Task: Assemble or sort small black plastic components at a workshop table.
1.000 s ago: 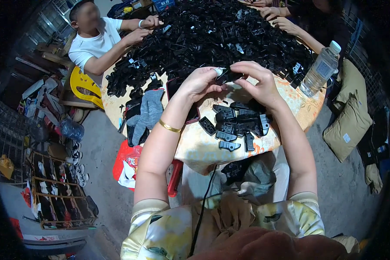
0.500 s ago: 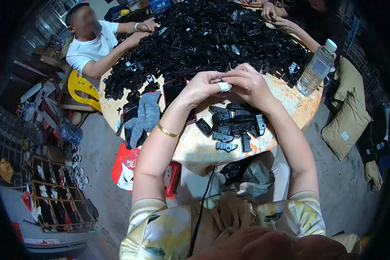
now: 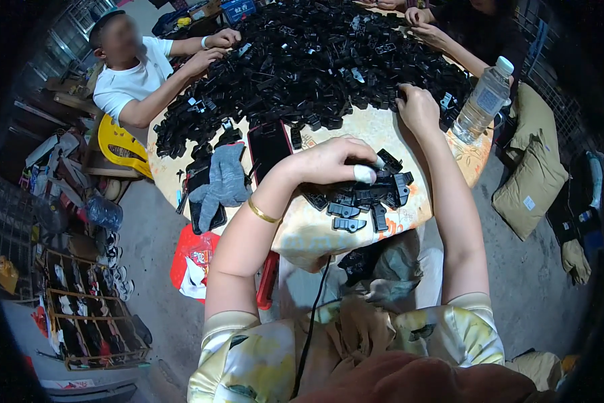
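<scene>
Across the table (image 3: 372, 126), from the far edge past the middle, lay the heap (image 3: 302, 67) of black parts. Close to the near edge lay the pile (image 3: 363, 195) of similar parts. Near the right edge stood the bottle (image 3: 481, 104). The left hand (image 3: 324, 161) was at the pile, digits curved; whether it grasped a part could not be determined. At the heap's near margin, the right hand (image 3: 421, 111) had bent fingers; its grip could not be determined. A white wrap (image 3: 364, 174) covered the left thumb.

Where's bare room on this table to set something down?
Bare tablecloth shows between the big black pile, left hand and right forearm, and more between that forearm and the bottle. Crowded: the pile, the small parts cluster, and around the phone and sock.
</scene>
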`<state>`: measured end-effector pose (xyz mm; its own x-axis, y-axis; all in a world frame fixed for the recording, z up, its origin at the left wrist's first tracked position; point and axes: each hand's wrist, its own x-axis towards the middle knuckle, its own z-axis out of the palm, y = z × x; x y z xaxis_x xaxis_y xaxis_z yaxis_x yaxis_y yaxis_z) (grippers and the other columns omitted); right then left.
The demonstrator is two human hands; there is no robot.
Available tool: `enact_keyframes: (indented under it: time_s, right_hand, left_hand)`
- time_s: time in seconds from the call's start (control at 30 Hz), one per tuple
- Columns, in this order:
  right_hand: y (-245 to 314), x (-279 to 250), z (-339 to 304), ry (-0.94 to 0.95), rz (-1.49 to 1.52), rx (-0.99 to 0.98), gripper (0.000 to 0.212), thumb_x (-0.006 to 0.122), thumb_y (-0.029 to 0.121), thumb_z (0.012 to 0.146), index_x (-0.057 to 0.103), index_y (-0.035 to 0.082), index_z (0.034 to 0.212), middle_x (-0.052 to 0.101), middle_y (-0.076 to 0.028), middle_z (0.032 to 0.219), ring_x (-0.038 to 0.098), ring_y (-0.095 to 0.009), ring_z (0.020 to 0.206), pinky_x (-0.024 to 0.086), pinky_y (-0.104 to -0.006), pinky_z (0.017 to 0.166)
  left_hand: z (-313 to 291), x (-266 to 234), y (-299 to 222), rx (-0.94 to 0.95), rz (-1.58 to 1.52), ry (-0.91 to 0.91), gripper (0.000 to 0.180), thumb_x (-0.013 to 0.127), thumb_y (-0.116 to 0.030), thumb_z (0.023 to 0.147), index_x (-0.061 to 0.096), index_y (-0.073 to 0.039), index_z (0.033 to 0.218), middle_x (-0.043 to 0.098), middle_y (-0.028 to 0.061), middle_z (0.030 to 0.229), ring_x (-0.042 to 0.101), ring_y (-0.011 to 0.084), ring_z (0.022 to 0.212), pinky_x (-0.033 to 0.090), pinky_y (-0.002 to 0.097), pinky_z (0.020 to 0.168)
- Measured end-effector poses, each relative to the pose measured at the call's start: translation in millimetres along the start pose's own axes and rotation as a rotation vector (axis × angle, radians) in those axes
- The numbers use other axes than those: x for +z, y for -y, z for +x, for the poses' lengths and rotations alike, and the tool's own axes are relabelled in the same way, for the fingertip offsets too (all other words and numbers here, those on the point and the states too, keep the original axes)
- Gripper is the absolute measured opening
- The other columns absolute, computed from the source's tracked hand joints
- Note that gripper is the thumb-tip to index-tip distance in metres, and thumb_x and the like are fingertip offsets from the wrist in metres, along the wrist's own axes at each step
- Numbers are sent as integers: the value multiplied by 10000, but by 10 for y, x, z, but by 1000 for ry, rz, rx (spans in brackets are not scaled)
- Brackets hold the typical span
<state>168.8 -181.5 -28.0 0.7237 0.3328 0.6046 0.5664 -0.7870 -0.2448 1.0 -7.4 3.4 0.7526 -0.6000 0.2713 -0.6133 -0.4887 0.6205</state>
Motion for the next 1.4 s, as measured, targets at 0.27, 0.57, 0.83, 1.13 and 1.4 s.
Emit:
enact_keyframes:
  time_s: [0.27,0.57,0.83,1.13,1.4]
  right_hand:
    - [368,-54,-96,-63,487,-165,252,593,118,796,620,36,1032,619,-165,988,589,-313,932,466,-343,812]
    - [518,-167,-191,451,1215,125,240,580,160,867,605,56,1082,623,-14,769,583,-60,607,456,-199,516]
    - [464,-121,-142,451,1343,199,287,542,124,891,539,36,1164,603,-26,849,597,-90,672,467,-206,560]
    - [517,-129,-171,483,1329,200,237,550,78,870,580,21,1098,635,-62,868,625,-101,699,502,-207,590]
    - [495,-82,-209,137,946,-44,197,606,75,813,642,44,1004,665,-68,856,628,-123,710,494,-240,631]
  left_hand:
    - [-70,-105,319,-490,535,-569,334,556,0,698,644,-80,1011,566,148,1005,489,317,973,426,380,852]
    - [36,-18,456,-512,732,-480,174,573,-36,705,618,-30,872,545,165,921,501,325,922,454,393,781]
    - [-160,-394,472,-518,-158,-748,357,586,56,704,576,32,1060,623,88,892,580,115,767,497,247,693]
    - [-110,-154,408,-514,688,-437,265,653,-57,675,623,12,929,613,170,837,571,330,803,468,383,757]
    - [-55,-205,386,-494,373,-510,254,641,-109,728,640,-12,963,590,150,876,585,299,817,470,341,743]
